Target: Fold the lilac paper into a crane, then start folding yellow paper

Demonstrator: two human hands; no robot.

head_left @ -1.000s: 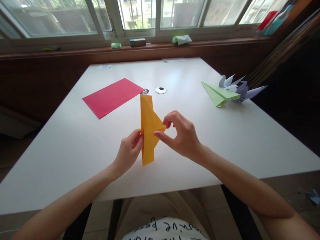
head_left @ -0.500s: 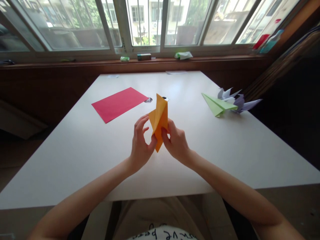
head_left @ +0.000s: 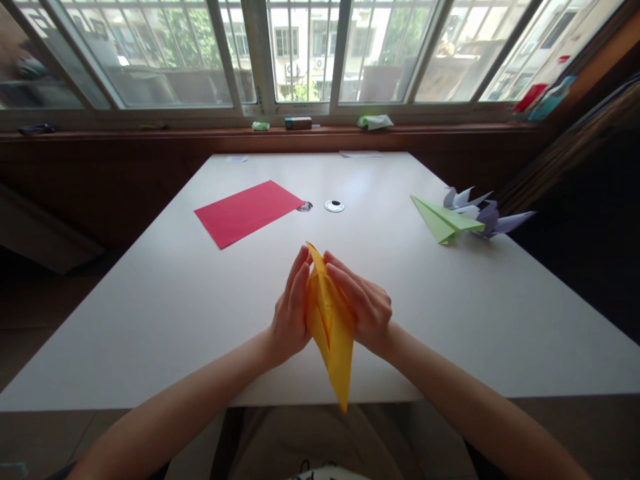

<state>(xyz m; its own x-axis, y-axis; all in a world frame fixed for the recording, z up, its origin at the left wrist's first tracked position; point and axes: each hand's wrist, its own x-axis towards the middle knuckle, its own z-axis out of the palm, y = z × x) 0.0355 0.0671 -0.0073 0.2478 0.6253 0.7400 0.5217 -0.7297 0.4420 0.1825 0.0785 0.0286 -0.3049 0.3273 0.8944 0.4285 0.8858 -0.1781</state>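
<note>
The folded orange paper (head_left: 330,327) stands on edge between the person's two hands, above the near edge of the white table (head_left: 150,313). Its long axis runs almost straight away from the body: one pointed tip rises just past the fingertips on the far side, the other points down and back toward the person's lap, beyond the table's edge. The left hand (head_left: 293,310) lies flat against the paper's left face and the right hand (head_left: 363,303) against its right face, fingers extended and palms pressed toward each other with the sheet sandwiched between. Both sit equally close to it, each touching.

Farther out on the table, to the left, lies a flat red sheet (head_left: 249,211); near it a small round grommet (head_left: 334,206) is set in the tabletop. Well to the right rests a green paper plane (head_left: 443,220), with pale lilac folded pieces (head_left: 483,212) just behind it.

No brand or label can be read; the small box (head_left: 299,123) on the windowsill is too small to make out.
</note>
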